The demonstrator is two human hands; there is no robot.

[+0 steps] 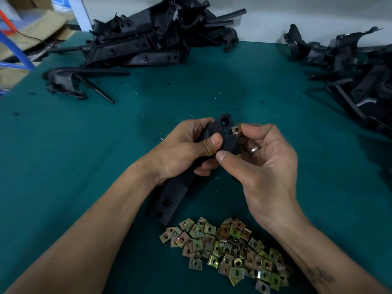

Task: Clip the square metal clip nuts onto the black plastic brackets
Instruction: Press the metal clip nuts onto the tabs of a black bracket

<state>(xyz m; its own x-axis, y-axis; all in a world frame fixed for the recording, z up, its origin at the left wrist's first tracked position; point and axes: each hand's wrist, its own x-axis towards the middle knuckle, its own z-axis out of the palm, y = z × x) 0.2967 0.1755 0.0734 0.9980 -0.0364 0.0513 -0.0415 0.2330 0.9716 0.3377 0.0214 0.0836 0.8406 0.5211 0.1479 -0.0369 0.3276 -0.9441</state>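
Your right hand (263, 162) pinches a clip nut (236, 130) just right of the bracket (222, 134) tip your left hand (186, 151) grips; slide it leftward on

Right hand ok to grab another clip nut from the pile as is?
Probably not yet. The right hand already pinches a clip nut at the bracket. The pile lies bare just beneath that wrist, nothing covering it, so it looks reachable once the fingers are free.

Bare mat (212, 81) between bracket piles (137, 43)
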